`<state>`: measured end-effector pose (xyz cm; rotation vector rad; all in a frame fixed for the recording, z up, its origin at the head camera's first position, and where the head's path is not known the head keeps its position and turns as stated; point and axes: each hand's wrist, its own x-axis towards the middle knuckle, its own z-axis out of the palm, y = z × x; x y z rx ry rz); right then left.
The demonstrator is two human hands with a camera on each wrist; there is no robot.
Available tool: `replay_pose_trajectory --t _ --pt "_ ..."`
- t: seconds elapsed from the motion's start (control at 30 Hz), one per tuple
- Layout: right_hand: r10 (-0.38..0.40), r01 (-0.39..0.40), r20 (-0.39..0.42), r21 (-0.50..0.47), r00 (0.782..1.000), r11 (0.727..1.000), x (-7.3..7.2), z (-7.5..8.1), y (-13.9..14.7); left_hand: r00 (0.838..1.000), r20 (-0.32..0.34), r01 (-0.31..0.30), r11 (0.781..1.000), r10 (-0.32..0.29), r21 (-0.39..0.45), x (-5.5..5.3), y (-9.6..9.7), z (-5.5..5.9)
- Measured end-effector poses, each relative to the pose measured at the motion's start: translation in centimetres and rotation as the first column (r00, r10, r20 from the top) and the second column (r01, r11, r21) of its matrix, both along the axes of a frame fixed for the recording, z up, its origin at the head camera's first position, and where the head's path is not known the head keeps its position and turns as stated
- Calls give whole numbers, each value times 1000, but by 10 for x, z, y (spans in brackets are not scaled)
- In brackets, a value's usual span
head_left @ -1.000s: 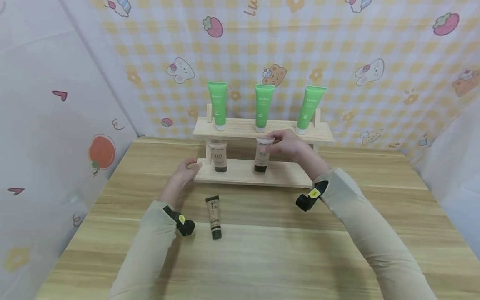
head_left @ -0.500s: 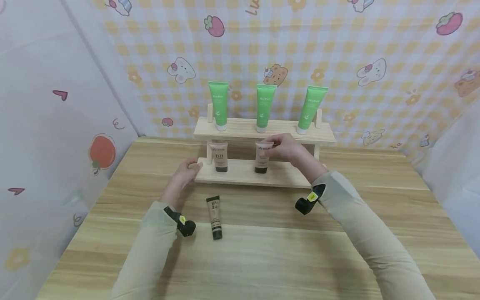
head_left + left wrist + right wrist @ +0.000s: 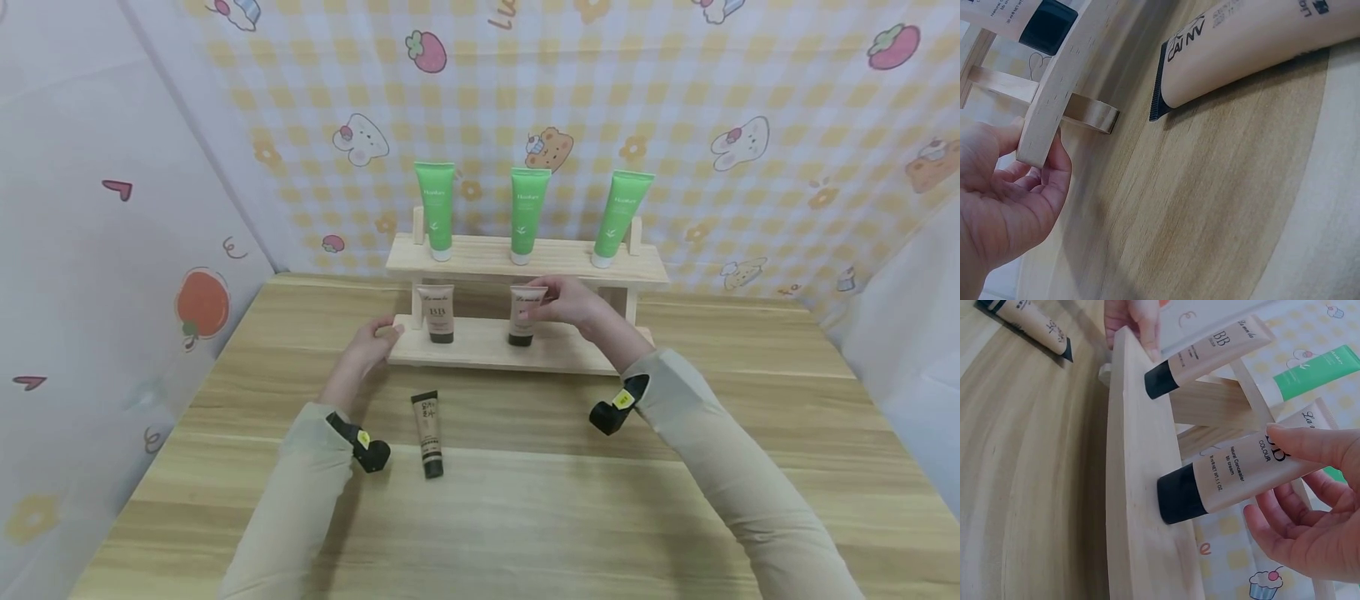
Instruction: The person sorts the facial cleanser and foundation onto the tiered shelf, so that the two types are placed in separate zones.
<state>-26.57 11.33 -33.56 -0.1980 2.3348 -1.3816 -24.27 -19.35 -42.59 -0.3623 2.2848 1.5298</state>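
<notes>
My right hand [image 3: 573, 304] pinches a beige BB cream tube [image 3: 1241, 472] near its top, thumb across the front. The tube is upright with its black cap at the lower shelf board, near the middle. My left hand [image 3: 1016, 194] grips the left end of that lower board [image 3: 1054, 94], thumb above and fingers beneath. A second BB cream tube [image 3: 438, 315] stands cap-down on the lower board's left part. Another beige tube [image 3: 428, 435] with black ends lies flat on the table in front of the wooden shelf [image 3: 480, 354].
On the upper board [image 3: 480, 254] stand a left green tube [image 3: 437, 208], a middle green tube [image 3: 528, 212] and a right green tube [image 3: 621, 215], the right one tilted. A patterned cloth [image 3: 300, 83] hangs close behind the shelf on the wood-grain table [image 3: 735, 400].
My right hand has lowered the BB cream tube slightly toward the lower board, and its cap now sits a little lower. My left hand keeps its grip on the board's end.
</notes>
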Motion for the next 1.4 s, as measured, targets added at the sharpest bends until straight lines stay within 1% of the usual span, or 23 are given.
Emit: replay_pose_trajectory --t 0.3,0.53,0.7,0.77,0.87,0.97,1.07,1.17,1.23,1.3,1.4 --pt "-8 8 8 -6 1000 1000 2 1 0 1000 -10 23 1000 -23 -15 -1 -1 2" --pt "-24 24 -4 46 1000 999 6 3 0 1000 -11 20 1000 -20 -21 -1 -2 0" --pt "-39 39 0 18 999 999 12 4 2 1000 -10 15 1000 -15 -23 -1 -1 -1" --pt "-52 52 6 4 999 999 14 3 4 1000 -9 16 1000 -16 -21 -1 -1 -1" --pt "-61 61 11 10 998 998 16 0 7 1000 -8 14 1000 -14 -18 -1 -1 -1" --pt "-49 48 12 51 999 998 18 -4 12 1000 -10 13 1000 -13 -10 0 -1 -2" --pt "-39 32 66 110 997 993 22 -9 16 1000 -8 13 1000 -13 -2 0 -1 -2" --pt "-5 -18 132 171 991 985 27 -12 18 1000 -11 13 1000 -13 1 2 -1 -1" --pt "47 -78 170 178 984 981 31 -15 18 1000 -16 15 1000 -15 -3 2 -2 0" --pt "106 -138 187 169 977 976 35 -17 15 1000 -22 17 1000 -17 -8 2 -2 1" --pt "163 -196 214 143 963 970 39 -23 7 999 -23 25 1000 -25 -16 1 0 0"
